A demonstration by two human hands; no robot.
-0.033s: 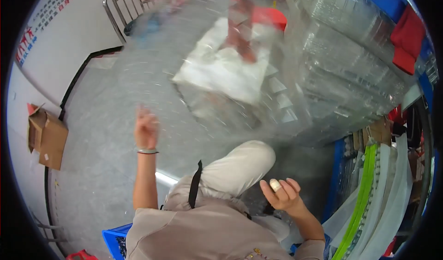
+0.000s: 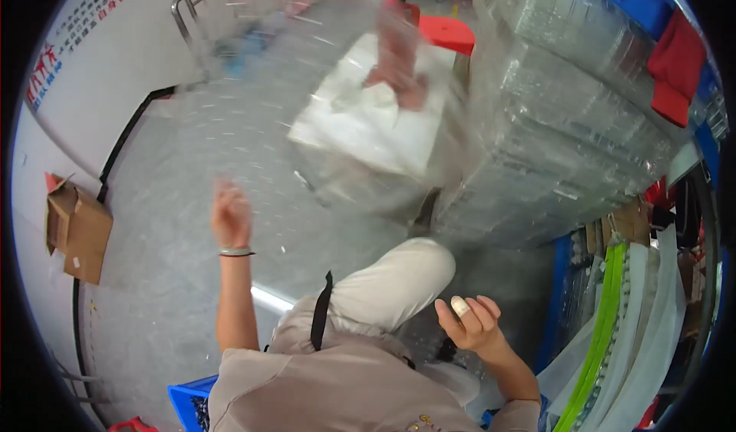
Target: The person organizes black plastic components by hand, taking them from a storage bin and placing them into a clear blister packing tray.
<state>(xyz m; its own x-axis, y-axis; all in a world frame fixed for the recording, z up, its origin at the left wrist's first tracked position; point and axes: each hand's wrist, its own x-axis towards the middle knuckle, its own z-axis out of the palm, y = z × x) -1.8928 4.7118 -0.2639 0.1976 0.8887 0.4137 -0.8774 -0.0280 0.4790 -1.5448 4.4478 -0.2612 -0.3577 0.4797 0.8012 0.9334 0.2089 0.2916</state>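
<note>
The clear plastic bag (image 2: 337, 87) (blurred, seemingly airborne) sits at twelve o'clock, apart from both hands; our left hand (image 2: 230, 216) and right hand (image 2: 469, 321) are spread, holding nothing.

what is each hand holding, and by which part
Nothing, as far as the view shows. The left hand is raised, blurred and apparently empty over the grey floor. The right hand is open, fingers spread, with only a pale wrap on one fingertip.
</note>
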